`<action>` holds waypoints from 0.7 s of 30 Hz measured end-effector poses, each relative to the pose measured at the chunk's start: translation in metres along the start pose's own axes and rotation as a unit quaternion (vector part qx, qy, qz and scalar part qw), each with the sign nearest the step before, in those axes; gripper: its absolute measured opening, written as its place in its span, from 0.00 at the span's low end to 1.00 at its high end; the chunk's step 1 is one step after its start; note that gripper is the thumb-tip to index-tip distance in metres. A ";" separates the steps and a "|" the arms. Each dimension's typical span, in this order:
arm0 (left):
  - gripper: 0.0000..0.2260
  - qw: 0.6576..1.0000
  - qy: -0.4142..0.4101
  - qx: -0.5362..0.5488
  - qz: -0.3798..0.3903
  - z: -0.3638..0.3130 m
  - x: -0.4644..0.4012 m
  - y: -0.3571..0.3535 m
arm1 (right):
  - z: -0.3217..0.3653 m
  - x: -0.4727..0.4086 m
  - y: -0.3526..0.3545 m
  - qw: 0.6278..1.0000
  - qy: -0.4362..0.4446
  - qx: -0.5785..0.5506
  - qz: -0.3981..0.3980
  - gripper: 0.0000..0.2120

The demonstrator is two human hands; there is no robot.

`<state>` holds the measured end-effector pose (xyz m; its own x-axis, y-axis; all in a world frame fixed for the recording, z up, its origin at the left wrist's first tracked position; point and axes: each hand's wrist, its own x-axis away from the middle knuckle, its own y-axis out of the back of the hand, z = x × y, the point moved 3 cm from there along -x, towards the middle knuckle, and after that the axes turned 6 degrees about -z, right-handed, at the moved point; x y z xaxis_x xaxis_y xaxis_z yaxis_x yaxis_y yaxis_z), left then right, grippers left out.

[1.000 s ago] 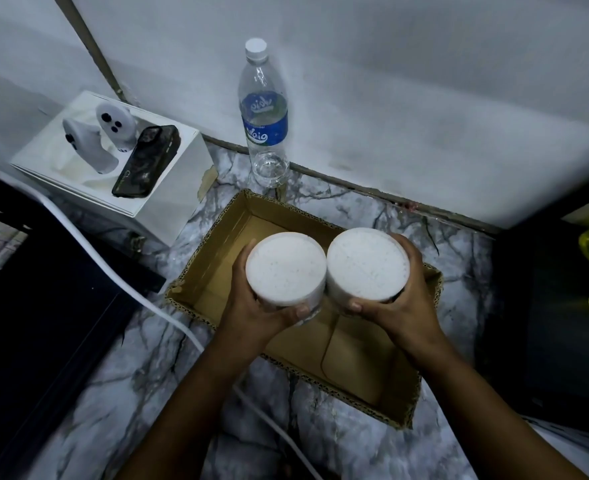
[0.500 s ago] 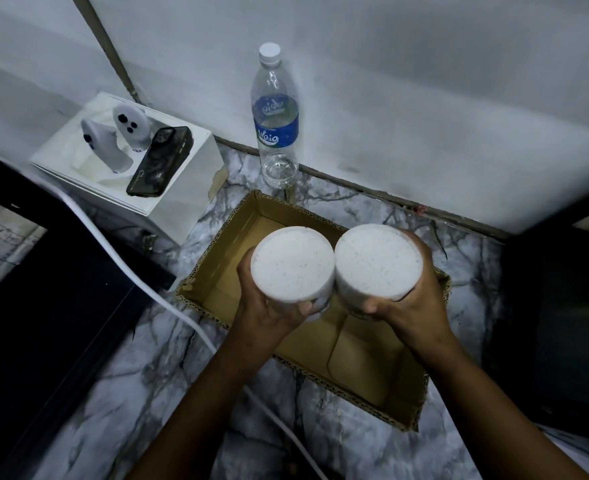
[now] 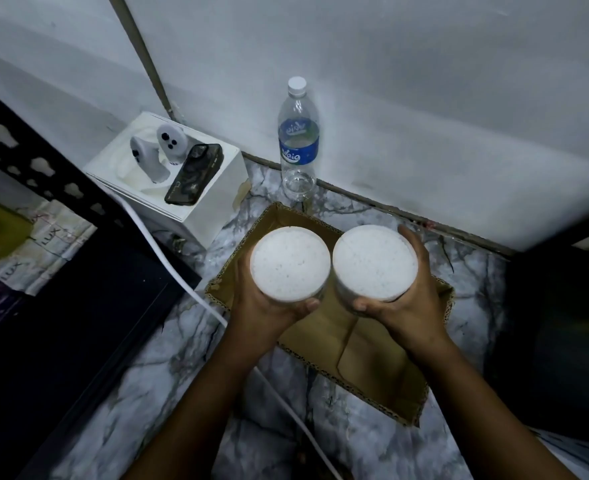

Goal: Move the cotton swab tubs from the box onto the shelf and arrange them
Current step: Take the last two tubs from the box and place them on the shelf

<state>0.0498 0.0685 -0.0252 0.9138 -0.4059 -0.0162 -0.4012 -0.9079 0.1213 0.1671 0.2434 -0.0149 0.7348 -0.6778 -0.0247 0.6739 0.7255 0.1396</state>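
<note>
Two round cotton swab tubs with white tops are held side by side above the open cardboard box (image 3: 383, 362). My left hand (image 3: 261, 306) grips the left tub (image 3: 290, 264) from below and the side. My right hand (image 3: 407, 306) grips the right tub (image 3: 375, 262), with fingers wrapped round its far side. The box lies on the marble floor and looks empty where it shows. A dark metal shelf (image 3: 43, 306) fills the left side, with a paper-lined level (image 3: 43, 251) visible.
A water bottle (image 3: 298, 140) stands against the wall behind the box. A white box (image 3: 203, 216) to the left carries two white controllers (image 3: 158, 150) and a phone (image 3: 194, 174). A white cable (image 3: 168, 261) runs across the floor. Dark furniture (image 3: 563, 341) stands at the right.
Both hands have lifted the two tubs a little higher above the box. The view has swung left, bringing more of the shelf into sight.
</note>
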 end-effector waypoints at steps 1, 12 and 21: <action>0.50 1.000 -0.006 0.001 -0.008 -0.008 0.002 0.004 | 0.007 0.001 -0.003 1.000 0.002 -0.003 0.002 0.50; 0.45 0.995 -0.044 0.011 -0.091 -0.102 0.043 0.081 | 0.122 0.031 -0.046 0.994 0.095 -0.017 0.052 0.44; 0.38 0.983 -0.089 0.008 -0.160 -0.191 0.094 0.158 | 0.223 0.077 -0.087 0.984 0.152 -0.034 0.088 0.45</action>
<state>0.0842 -0.0927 0.1821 0.9682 -0.1106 -0.2242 -0.0980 -0.9929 0.0669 0.1482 0.1017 0.1919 0.8219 -0.4821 -0.3034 0.5310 0.8413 0.1017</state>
